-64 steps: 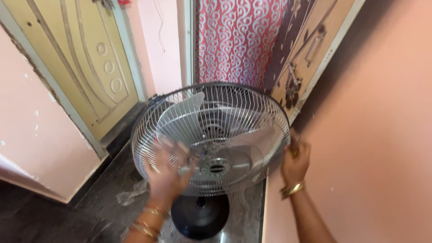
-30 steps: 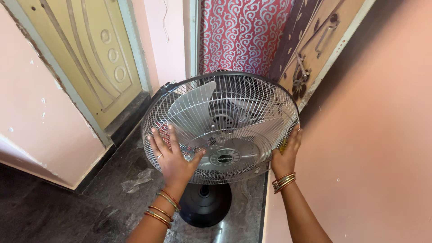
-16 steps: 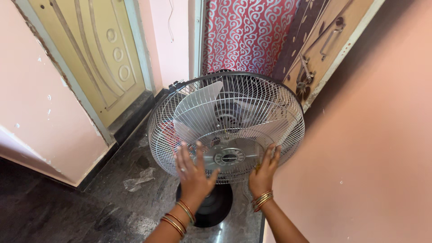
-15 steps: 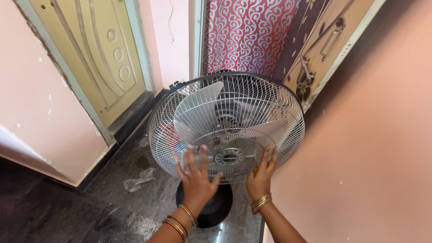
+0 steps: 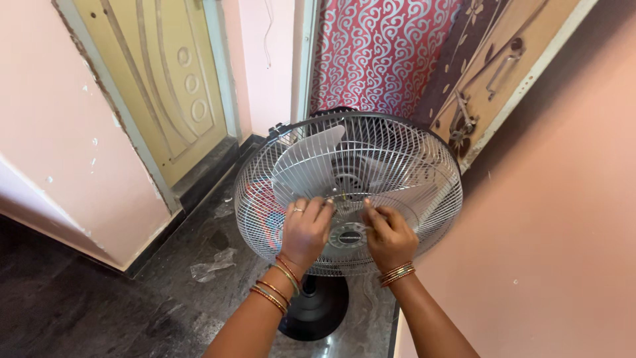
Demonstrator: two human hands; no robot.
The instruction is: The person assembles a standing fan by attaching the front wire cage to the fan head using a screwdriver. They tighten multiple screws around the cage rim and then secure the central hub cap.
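Pink plaster walls (image 5: pixel 563 199) enclose a narrow corner with a dark stone floor (image 5: pixel 99 311); a yellow panelled door (image 5: pixel 165 73) stands to the left and a red patterned curtain (image 5: pixel 377 53) hangs behind.

A pedestal fan (image 5: pixel 349 192) stands on the floor close to the right-hand wall, its head tilted up toward the camera. Its wire guard (image 5: pixel 424 179) is in place over the pale blades (image 5: pixel 308 169), and the round black base (image 5: pixel 318 308) sits below it. A scrap of clear plastic (image 5: pixel 212 265) lies on the floor to the left of the base.

Both hands are at the front of the guard, just above the round centre cap (image 5: pixel 349 237). The left hand (image 5: pixel 305 229) has its fingers curled onto the wires, a loose grip on the guard. The right hand (image 5: pixel 389 235) is pinched at the wires beside it; whether it holds a small part between the fingertips cannot be told.

Judgement: work on the guard's centre is at an early stage. The guard is not removed, and the rim shows no gap.
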